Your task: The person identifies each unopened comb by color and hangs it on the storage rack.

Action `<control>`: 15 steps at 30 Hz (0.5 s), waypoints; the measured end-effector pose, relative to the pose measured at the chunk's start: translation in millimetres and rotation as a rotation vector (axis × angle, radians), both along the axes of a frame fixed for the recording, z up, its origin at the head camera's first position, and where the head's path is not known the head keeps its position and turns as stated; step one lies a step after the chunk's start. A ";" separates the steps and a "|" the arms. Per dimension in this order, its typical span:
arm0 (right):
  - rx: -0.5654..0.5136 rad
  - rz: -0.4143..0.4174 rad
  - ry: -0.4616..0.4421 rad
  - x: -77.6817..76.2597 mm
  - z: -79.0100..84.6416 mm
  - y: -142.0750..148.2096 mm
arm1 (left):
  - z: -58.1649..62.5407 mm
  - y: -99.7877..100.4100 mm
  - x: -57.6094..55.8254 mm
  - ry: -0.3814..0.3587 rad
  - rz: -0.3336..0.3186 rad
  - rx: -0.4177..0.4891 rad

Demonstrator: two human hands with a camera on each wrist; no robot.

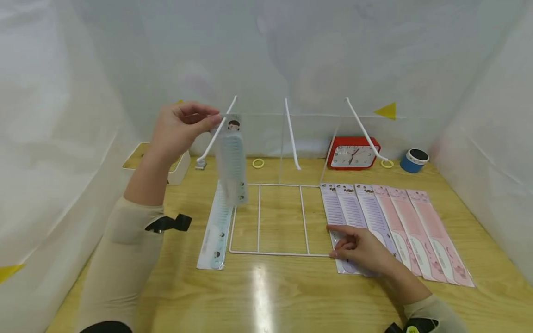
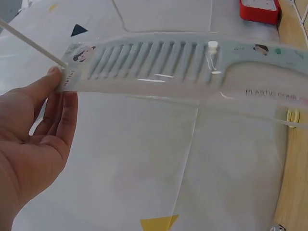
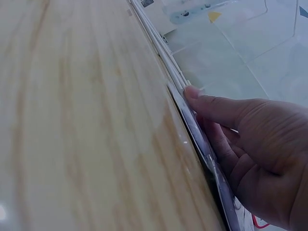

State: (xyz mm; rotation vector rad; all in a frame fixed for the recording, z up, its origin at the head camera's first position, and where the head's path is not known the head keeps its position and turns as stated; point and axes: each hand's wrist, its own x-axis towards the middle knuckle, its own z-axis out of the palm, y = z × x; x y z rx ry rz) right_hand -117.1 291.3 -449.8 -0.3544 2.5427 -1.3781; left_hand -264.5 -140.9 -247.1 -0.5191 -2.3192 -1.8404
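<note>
My left hand [image 1: 179,127] pinches the top end of a packaged blue-green plastic comb [image 1: 234,162] between thumb and fingers. The pack hangs upright in the air at the left prong [image 1: 212,141] of a white wire rack [image 1: 258,217]. In the left wrist view the prong meets the pack's top corner; I cannot tell whether it passes through a hole. My right hand [image 1: 364,249] grips the front right corner of the rack's base, its thumb on the wire and its index finger along the side. Packaged purple combs [image 1: 351,208] lie partly beneath this hand.
Another blue-green comb pack [image 1: 214,231] lies left of the rack base. Pink packs [image 1: 437,231] lie at the right. Behind stand a red clock [image 1: 354,155], a blue cylinder [image 1: 413,161] and a white box [image 1: 181,169]. Yellow rings [image 1: 258,163] rest on the table.
</note>
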 end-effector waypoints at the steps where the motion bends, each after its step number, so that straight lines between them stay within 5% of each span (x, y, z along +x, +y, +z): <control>1: 0.002 0.000 0.000 -0.4 0.8 -0.3 | 1.9 0.2 -6.5 -0.010 -0.006 -0.015; 8: -0.010 -0.003 -0.019 -2.9 2.0 -2.5 | 7.2 2.4 -39.5 -0.007 -0.086 -0.003; 15: -0.013 0.003 -0.012 -6.5 0.6 -6.0 | 3.5 -2.0 -48.9 0.001 -0.125 0.085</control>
